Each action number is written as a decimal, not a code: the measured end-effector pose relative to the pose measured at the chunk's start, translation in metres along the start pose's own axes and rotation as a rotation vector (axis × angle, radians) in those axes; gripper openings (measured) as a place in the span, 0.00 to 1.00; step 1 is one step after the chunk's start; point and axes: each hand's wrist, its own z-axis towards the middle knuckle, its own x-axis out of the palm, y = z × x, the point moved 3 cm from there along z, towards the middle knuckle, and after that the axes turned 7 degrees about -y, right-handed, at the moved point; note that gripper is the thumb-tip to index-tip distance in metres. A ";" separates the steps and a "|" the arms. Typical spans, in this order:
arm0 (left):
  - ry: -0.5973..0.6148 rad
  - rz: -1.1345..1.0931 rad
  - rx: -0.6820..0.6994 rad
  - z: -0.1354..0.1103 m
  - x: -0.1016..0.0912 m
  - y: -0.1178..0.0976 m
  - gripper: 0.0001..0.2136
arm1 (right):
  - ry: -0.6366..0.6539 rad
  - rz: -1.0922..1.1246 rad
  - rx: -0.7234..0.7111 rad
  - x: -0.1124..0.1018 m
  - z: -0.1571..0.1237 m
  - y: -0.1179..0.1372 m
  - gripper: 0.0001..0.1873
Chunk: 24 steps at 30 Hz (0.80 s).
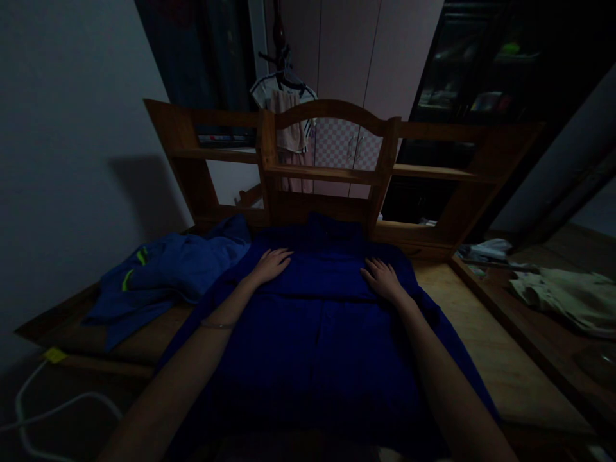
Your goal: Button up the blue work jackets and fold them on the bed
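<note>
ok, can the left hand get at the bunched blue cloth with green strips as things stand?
Likely yes: the left hand rests open on the dark blue shirt, and the bunched blue cloth lies to its left, with nothing visibly blocking the way.

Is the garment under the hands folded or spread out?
Spread out: the dark blue garment lies flat, collar toward the wooden shelf, sleeves down both sides, left hand and right hand on top.
</note>
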 end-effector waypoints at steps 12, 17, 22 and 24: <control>-0.002 0.000 0.003 0.000 -0.002 -0.002 0.22 | -0.013 -0.004 -0.010 -0.001 0.000 0.001 0.31; 0.004 -0.001 -0.003 0.000 -0.001 -0.001 0.22 | -0.002 -0.013 -0.006 0.000 0.001 0.000 0.31; 0.002 -0.004 0.015 0.001 0.000 0.000 0.22 | -0.007 -0.004 -0.014 0.000 0.001 0.000 0.31; -0.007 -0.006 0.017 0.001 0.001 0.001 0.22 | -0.008 -0.001 -0.012 0.000 0.000 0.000 0.31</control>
